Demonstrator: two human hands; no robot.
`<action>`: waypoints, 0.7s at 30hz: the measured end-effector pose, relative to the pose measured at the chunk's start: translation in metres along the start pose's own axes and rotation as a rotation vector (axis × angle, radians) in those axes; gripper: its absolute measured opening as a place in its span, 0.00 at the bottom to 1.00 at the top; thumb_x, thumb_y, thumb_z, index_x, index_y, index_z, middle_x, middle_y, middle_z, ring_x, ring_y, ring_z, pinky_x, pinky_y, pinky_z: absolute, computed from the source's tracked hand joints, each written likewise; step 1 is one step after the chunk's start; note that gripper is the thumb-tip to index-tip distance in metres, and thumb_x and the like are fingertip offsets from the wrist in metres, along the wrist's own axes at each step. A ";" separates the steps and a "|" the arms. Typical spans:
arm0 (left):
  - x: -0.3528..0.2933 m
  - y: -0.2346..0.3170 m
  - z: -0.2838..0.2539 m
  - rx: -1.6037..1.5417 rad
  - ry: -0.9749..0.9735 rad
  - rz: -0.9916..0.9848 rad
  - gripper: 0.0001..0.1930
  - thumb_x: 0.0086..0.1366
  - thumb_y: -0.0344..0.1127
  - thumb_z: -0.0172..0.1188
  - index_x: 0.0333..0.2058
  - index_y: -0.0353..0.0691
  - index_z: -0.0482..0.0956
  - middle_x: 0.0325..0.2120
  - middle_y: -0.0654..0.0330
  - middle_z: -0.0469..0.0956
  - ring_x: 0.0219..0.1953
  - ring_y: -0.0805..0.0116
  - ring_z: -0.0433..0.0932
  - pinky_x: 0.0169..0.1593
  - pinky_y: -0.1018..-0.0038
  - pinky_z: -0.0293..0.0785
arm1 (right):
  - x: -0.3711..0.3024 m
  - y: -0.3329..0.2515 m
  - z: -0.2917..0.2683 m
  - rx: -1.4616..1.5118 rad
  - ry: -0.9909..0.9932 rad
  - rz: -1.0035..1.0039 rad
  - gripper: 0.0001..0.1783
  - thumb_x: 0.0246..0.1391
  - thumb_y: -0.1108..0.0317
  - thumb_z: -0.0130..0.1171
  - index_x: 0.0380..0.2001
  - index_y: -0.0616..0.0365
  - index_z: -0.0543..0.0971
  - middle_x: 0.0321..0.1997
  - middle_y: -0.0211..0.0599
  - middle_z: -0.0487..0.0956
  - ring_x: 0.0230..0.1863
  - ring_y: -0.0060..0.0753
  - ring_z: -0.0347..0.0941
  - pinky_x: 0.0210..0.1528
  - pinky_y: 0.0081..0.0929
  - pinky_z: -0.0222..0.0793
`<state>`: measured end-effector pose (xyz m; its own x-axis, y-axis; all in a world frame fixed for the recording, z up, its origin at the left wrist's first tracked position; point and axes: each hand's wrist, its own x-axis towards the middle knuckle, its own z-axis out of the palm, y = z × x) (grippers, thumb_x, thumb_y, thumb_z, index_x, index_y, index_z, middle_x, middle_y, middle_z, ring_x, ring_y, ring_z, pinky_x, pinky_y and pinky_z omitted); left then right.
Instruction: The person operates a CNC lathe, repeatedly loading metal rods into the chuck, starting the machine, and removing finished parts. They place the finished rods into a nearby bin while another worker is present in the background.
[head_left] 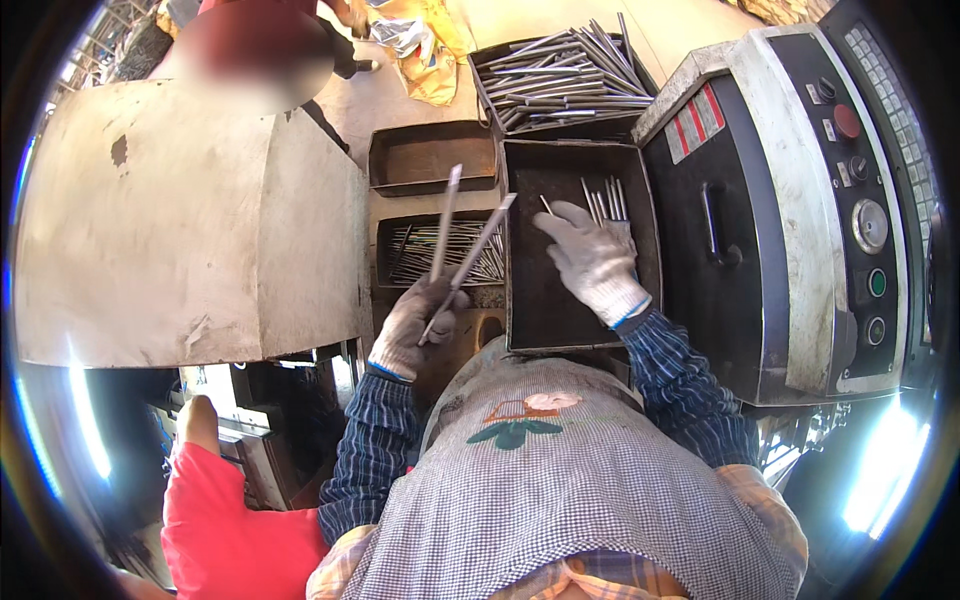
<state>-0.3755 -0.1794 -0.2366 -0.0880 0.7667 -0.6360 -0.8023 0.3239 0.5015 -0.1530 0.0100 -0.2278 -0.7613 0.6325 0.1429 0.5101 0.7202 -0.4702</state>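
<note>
Silver metal rods (480,247) fan from my gripping, grey-gloved left hand (405,325); loose fingers could drop one. I can't tell if my right hand (590,255), over the dark metal tray (545,305), holds any.

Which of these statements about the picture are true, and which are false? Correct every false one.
1. The left hand holds two metal rods. True.
2. The right hand is ungloved. False: the right hand wears a glove.
3. The apron has a checked pattern. True.
4. The red button is on the left-hand cabinet. False: the red button is on the control panel at right.
</note>
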 end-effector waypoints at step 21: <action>0.159 -0.074 -0.091 0.020 0.587 -0.091 0.19 0.70 0.33 0.57 0.58 0.35 0.70 0.46 0.48 0.78 0.48 0.51 0.79 0.48 0.54 0.80 | -0.144 0.090 0.064 -0.069 -0.231 0.949 0.21 0.65 0.48 0.53 0.50 0.50 0.81 0.47 0.51 0.83 0.50 0.56 0.79 0.54 0.48 0.73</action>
<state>-0.3835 -0.1319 -0.4284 -0.3363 0.3021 -0.8920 -0.8110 0.3885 0.4374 -0.0233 -0.0346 -0.3463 -0.0786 0.8916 -0.4459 0.9678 -0.0391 -0.2488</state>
